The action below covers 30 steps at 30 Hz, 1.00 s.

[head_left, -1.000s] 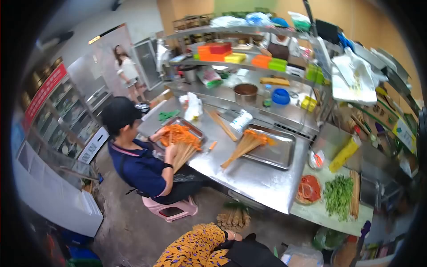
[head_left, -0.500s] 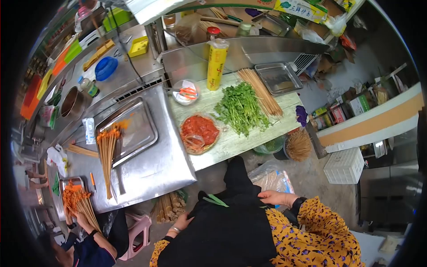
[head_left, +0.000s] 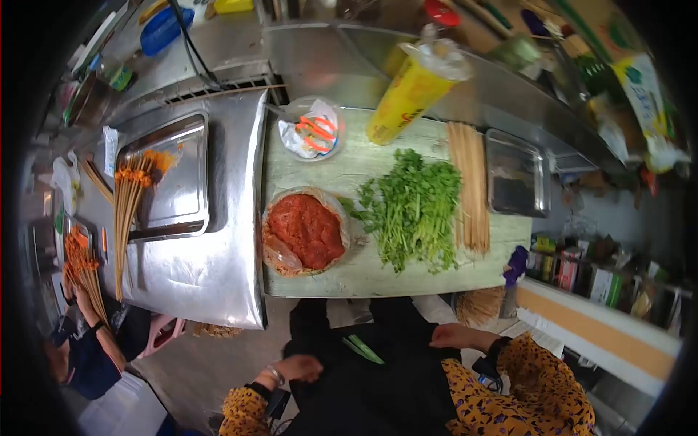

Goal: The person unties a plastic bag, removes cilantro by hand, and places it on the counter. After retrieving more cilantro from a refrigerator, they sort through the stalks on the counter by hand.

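Note:
My left hand [head_left: 299, 368] is at the left edge of the black apron [head_left: 392, 396] on my lap, its fingers curled and slightly blurred; what is in them, if anything, is hidden. At the apron's right edge, my right hand [head_left: 452, 336] has its fingers closed on the cloth. A green leaf piece [head_left: 363, 349] lies on the apron between the hands. On the pale green tabletop [head_left: 392, 280] ahead are a bowl of red minced meat [head_left: 304, 229], a heap of cilantro [head_left: 414, 211] and a bundle of wooden skewers [head_left: 469, 189].
A tall yellow roll package [head_left: 411, 94] and a clear bowl with orange-handled scissors [head_left: 313, 134] stand farther back. A metal tray [head_left: 518, 173] is at right. Loaded skewers [head_left: 131, 196] rest on a larger tray [head_left: 193, 182]. At lower left, a co-worker's hands [head_left: 81, 291] hold more skewers.
My view has come closer to the table and turned, so the table edge now runs level in front of my lap. Both hands remain by the apron's edges.

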Each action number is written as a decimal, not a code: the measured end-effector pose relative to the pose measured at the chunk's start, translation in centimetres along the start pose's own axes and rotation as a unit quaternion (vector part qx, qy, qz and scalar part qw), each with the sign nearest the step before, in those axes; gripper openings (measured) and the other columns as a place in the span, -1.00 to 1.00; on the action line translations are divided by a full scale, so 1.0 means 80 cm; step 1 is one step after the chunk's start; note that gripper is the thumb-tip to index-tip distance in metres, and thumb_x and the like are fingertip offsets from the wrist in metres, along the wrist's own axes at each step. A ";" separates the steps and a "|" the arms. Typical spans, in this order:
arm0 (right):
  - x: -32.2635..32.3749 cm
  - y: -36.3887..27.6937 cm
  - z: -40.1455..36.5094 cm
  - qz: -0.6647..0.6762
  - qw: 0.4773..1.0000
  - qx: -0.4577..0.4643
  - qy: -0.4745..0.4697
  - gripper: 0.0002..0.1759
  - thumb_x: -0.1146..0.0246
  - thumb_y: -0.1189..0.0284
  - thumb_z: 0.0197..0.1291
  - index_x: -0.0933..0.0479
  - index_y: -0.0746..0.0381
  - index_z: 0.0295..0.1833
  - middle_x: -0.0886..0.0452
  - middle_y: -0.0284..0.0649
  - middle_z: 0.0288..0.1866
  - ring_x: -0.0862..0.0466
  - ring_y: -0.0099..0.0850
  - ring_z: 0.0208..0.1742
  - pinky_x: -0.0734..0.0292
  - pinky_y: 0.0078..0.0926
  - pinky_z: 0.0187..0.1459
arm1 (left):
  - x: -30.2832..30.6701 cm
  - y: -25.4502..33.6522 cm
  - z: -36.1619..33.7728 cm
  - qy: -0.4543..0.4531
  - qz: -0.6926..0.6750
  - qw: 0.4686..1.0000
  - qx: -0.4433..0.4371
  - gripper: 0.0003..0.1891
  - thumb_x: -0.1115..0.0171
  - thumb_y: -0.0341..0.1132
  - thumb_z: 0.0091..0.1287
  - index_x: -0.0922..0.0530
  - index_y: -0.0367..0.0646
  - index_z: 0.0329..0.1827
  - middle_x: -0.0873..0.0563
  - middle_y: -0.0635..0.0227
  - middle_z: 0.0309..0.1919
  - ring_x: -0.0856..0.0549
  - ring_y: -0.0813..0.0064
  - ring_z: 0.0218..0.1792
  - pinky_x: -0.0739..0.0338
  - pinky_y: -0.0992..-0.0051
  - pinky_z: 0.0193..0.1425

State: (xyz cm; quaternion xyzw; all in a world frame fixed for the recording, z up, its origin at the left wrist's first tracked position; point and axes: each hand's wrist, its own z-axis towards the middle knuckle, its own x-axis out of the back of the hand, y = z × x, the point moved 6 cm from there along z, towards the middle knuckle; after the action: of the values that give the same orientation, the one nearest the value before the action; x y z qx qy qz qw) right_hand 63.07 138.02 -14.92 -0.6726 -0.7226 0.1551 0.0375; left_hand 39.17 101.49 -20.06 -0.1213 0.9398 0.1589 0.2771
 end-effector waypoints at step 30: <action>0.170 0.064 0.146 0.068 0.997 0.021 0.001 -0.65 -0.26 0.11 0.30 -0.69 0.19 -0.14 -0.69 -0.33 -0.46 -0.65 -0.56 -0.47 -0.54 -0.58 -0.40 | 0.189 0.163 0.531 0.365 0.443 0.806 -0.141 -0.44 -0.17 -0.02 0.33 -0.46 -0.19 0.28 -0.63 0.07 0.13 -0.58 0.11 0.14 -0.40 0.23 0.31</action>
State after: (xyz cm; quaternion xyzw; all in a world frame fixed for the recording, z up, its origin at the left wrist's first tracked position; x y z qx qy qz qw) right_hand 63.65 149.57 -29.54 -0.7192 -0.6720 0.1717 0.0421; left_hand 43.16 126.91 -59.35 0.2216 0.8905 0.3389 -0.2075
